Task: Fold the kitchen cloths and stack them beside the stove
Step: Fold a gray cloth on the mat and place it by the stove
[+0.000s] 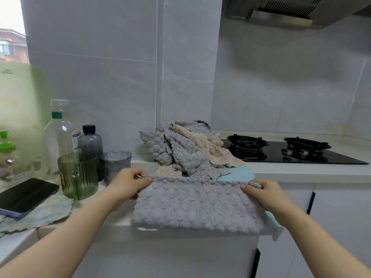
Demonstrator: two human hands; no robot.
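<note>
pale green container point(22, 109): small dark logo up near the top, too blurry to read tbh
clear bottle point(60, 131): white and green label on the side, print way too tiny to make out
stove point(301, 157): little white brand mark on the front edge, just a smear, can't read it

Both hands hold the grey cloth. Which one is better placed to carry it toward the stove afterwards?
Probably the right hand: it pinches the grey cloth at the corner on the stove side, while the left hand pinches the corner near the green cup.
</note>
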